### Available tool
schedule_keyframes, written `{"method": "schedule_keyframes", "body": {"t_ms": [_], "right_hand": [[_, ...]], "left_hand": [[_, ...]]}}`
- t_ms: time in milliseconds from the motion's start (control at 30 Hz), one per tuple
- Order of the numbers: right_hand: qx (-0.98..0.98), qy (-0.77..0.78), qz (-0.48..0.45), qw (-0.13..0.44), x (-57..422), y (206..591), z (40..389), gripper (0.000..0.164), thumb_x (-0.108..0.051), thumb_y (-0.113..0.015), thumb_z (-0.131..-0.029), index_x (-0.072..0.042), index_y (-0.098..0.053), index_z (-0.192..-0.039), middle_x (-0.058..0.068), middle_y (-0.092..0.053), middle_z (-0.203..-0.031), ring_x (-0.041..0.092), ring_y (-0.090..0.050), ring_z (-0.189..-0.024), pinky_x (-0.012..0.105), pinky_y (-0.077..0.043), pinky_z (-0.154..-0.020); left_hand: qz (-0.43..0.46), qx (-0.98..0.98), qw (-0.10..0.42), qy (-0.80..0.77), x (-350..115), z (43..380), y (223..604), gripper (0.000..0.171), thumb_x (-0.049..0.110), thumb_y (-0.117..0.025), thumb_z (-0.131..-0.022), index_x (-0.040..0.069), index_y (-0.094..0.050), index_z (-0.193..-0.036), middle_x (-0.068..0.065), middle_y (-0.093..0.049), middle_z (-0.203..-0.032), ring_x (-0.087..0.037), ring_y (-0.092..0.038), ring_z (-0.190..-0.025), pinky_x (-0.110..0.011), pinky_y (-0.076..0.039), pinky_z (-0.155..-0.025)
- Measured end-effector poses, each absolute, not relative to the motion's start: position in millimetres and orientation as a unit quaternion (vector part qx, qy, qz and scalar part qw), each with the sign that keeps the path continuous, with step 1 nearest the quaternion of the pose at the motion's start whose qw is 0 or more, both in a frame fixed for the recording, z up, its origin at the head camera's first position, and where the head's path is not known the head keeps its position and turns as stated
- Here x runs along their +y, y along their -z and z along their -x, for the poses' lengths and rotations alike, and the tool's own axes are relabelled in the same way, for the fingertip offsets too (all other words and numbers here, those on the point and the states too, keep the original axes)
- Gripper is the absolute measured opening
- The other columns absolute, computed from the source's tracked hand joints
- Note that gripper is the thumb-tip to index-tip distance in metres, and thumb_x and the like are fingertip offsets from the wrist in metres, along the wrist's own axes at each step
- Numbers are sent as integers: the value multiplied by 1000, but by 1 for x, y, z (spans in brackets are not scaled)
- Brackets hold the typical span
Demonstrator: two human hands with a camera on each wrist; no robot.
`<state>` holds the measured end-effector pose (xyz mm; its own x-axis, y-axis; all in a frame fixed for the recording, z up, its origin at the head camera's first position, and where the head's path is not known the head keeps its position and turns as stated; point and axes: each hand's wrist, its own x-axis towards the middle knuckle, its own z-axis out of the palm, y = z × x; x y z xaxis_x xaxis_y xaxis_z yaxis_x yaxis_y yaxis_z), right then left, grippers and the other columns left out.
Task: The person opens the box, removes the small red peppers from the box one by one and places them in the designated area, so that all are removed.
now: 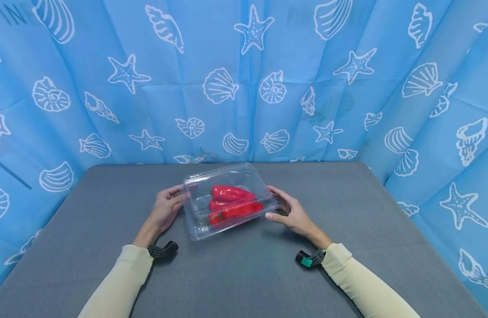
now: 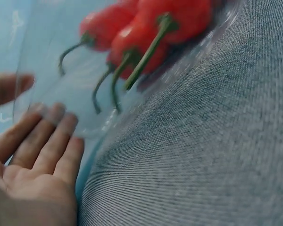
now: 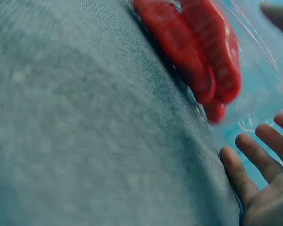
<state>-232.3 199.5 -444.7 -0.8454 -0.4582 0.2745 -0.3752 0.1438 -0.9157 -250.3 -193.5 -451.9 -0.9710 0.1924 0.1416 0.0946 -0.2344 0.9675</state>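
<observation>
Plastic box (image 1: 245,176) is between both hands (image 1: 166,209) (image 1: 295,215), away from table (image 1: 236,278) sides.

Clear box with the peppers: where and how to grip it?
By the short ends of the clear box, coming from both sides at once: left hand at one end, right hand at the other. It's oblong, its walls look thin and red peppers lie inside, so a gentle two-handed hold seems safest.

The container (image 1: 199,214) is glossy clear plastic, the peppers (image 1: 233,198) smooth and shiny, the tabletop (image 1: 240,274) matt woven cloth.
</observation>
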Motion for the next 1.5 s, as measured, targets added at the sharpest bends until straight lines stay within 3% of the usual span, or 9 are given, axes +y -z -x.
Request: {"method": "schedule_keyframes", "body": {"t_ms": [167, 400, 633, 800, 1067, 1167, 1500], "right_hand": [[763, 596, 246, 33, 197, 444, 231, 84, -17, -76, -89, -9, -30, -159, 16, -34, -160, 36, -40, -143, 46, -40, -113], [766, 592, 250, 13, 197, 447, 231, 83, -12, -70, -93, -9, -24, -161, 15, -28, -164, 38, -33, -146, 57, -36, -113], [786, 561, 258, -24, 192, 448, 231, 72, -15, -63, -98, -11, -28, -161, 14, -28, -164, 37, -30, -148, 61, -33, -114], [797, 544, 260, -45, 191, 448, 231, 64, -14, -55, -103, -8, -28, -160, 14, -29, -164, 34, -27, -150, 54, -26, -120], [800, 527, 277, -69, 192, 449, 231, 56, -10, -48, -105, -3, -31, -158, 15, -32, -163, 32, -27, -151, 19, -20, -119], [803, 518, 284, -77, 193, 449, 231, 55, -9, -46, -105, -2, -31, -158, 15, -33, -162, 32, -27, -151, 18, -20, -118], [836, 429, 305, -156, 194, 448, 231, 51, -4, -45, -103, 3, -39, -153, 18, -40, -158, 34, -37, -146, 30, -25, -121]], "left_hand": [[-171, 631, 51, -755, -193, 250, 452, 50, -5, -66, -92, -23, -46, -135, -28, -63, -129, -27, -66, -116, -30, -55, -96], [-216, 628, 71, -745, -192, 249, 453, 49, -8, -67, -91, -22, -48, -134, -25, -65, -129, -28, -66, -115, -31, -56, -95], [-215, 634, 77, -739, -191, 249, 451, 50, -4, -68, -92, -20, -49, -136, -24, -62, -135, -28, -64, -119, -32, -55, -96], [-215, 633, 78, -740, -191, 249, 452, 49, -5, -65, -93, -21, -47, -136, -27, -61, -133, -22, -67, -114, -32, -55, -97], [-212, 630, 80, -743, -190, 249, 453, 50, -5, -64, -94, -23, -44, -136, -26, -64, -128, -18, -69, -109, -31, -55, -96], [-206, 629, 81, -745, -189, 249, 452, 50, -4, -64, -94, -23, -44, -136, -29, -63, -127, -19, -69, -108, -31, -56, -96], [-177, 630, 96, -750, -191, 248, 451, 51, 1, -67, -94, -18, -48, -137, -23, -65, -127, -27, -66, -116, -33, -53, -100]]}}
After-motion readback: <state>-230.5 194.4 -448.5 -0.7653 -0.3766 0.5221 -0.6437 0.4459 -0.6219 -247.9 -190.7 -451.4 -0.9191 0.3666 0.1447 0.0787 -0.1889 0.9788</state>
